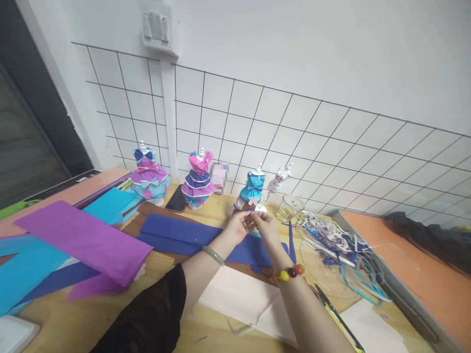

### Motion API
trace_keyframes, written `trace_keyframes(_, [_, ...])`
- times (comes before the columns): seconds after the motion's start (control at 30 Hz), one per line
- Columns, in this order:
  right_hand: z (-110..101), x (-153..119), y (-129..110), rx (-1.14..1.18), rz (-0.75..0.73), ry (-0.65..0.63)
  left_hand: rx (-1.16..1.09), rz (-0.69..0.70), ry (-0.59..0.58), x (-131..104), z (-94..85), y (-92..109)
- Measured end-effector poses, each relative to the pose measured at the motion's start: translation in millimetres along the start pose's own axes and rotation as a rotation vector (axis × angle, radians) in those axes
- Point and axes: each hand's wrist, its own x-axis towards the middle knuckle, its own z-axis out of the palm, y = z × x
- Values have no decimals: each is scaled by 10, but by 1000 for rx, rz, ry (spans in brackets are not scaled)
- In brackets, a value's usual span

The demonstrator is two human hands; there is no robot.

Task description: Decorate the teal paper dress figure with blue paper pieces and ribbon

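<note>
Looking down through the head camera, I see the left hand (pixel 239 227) and right hand (pixel 266 224) meeting, thumbs and fingertips drawn into a close pinch; I cannot tell what, if anything, they grip. Right behind them is a small white dress-form mannequin in a shiny blue, bow-fronted dress (pixel 254 183); I cannot make out whether the fingers touch it. Below both forearms, a folded dark-blue fabric strip (pixel 180 236) crosses the pale wooden table (pixel 191 338). To the right I have a clear glass cup (pixel 290 210) and a tangle of white, blue and turquoise ribbon scraps (pixel 333 239). Leftward, a black phone (pixel 176 200) lies beside a mannequin in pink, navy and purple tiers (pixel 198 184), with a broad purple fabric sheet (pixel 88 250) nearer me.
</note>
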Motion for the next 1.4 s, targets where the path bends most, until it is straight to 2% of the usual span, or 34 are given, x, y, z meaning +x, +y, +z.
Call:
trace_keyframes(0.2, [-5, 5, -1, -26, -2, 21, 2, 1, -5, 5, -9, -7])
trace_keyframes(0.5, [-65, -46, -51, -53, -32, -59, 7, 16, -2, 7, -1, -3])
trace_keyframes(0.8, [-87, 62, 31, -98, -83, -35, 10, -4, 8, 7, 6, 7])
trace_keyframes(1.4, [-58, 17, -11, -41, -53, -53, 13, 0, -2, 16, -11, -5])
